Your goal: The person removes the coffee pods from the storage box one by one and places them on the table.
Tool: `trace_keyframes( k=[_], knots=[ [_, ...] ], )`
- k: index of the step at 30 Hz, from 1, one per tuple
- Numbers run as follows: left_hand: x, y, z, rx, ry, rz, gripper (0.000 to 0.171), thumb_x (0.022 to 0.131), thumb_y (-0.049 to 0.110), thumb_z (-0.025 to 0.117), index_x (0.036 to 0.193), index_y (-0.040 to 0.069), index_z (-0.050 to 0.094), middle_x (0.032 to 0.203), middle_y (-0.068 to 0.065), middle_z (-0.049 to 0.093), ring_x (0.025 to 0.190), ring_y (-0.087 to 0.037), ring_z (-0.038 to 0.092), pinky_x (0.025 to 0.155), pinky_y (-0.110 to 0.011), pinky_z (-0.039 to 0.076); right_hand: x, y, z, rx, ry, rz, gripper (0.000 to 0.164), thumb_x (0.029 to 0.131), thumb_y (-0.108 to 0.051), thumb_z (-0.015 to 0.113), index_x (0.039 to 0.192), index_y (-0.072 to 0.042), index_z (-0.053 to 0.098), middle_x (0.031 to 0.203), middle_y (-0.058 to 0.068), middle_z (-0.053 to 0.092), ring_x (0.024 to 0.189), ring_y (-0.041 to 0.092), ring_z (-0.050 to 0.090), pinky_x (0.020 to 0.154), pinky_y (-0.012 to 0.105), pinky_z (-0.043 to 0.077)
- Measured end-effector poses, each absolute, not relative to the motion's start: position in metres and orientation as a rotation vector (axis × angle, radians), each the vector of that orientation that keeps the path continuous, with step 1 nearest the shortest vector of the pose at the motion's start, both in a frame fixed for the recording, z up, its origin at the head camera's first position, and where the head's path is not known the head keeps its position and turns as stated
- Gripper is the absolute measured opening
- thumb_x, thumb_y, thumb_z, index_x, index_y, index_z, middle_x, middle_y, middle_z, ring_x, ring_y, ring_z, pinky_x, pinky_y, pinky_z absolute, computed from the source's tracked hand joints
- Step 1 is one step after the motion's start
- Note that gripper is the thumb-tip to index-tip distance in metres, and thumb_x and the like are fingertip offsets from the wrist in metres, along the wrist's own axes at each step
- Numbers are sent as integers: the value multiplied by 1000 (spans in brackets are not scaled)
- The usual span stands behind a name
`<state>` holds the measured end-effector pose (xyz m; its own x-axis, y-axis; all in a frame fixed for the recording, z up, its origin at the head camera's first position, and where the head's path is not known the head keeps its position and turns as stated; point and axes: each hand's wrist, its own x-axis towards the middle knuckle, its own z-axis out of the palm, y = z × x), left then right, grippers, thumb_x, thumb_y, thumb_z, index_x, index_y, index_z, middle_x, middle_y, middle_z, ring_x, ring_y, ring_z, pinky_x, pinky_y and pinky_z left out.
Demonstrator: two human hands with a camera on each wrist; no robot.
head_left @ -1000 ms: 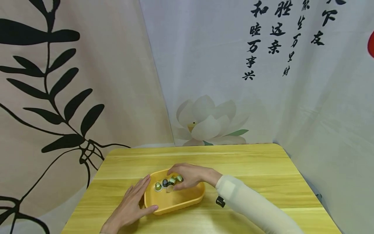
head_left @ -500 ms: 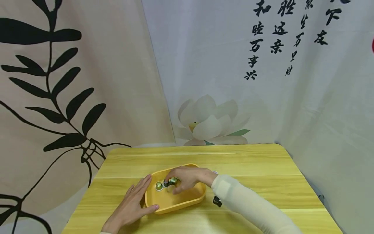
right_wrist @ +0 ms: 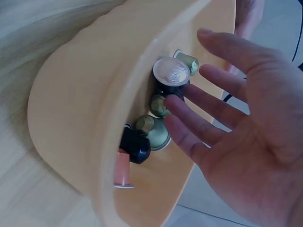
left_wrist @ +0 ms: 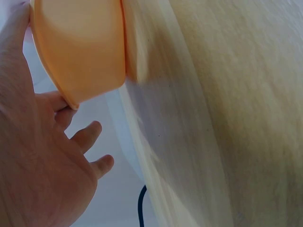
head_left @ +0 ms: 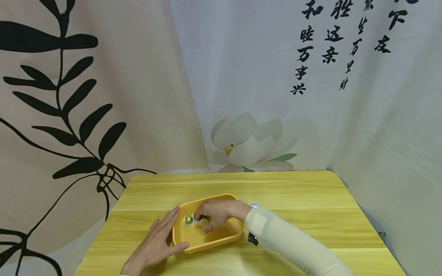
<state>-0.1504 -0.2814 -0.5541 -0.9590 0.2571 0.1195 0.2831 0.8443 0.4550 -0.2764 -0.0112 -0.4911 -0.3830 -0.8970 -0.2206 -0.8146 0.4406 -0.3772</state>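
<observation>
Here my right hand (right_wrist: pixel 246 132) reaches into the yellow tray (head_left: pixel 221 237), fingers spread over the coffee capsules (right_wrist: pixel 158 120), gripping none. My left hand (head_left: pixel 155 245) lies flat against the tray's side, fingers straight

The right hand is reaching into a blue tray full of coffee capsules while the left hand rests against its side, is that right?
Not quite: the tray is yellow, not blue, as the head view shows. The right hand does reach in among the coffee capsules, and the left hand rests against its side.

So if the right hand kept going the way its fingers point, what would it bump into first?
Most likely the cluster of small capsules in the yellow tray; the right hand has its fingertips almost on them, though depth is hard to judge.
</observation>
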Motion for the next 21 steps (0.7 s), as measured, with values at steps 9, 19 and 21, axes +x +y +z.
trace_keyframes(
  k=[9,19,21],
  knots=[
    [-151,-281,-553,-451,-2968,-735,113,95,70,81,179,11,33,189,-7,28,168,-48,42,128,-89,26,-274,-15,-495,-1460,2327,-238,47,102,-26,87,147,-17,74,148,-6,74,121,5,72,110,20,59],
    [-150,-282,-553,-447,-2961,-721,113,95,70,82,179,11,33,189,-8,29,167,-47,43,127,-89,28,-275,-18,-504,-1480,2341,-183,40,100,-18,88,139,-25,79,136,-10,78,117,0,68,109,19,58],
    [-150,-282,-554,-448,-2959,-715,113,95,70,81,179,11,34,189,-8,29,167,-47,44,127,-88,28,-275,-18,-505,-1488,2338,-190,40,99,-15,88,137,-25,80,133,-10,78,115,-1,67,107,18,58]
  ],
)
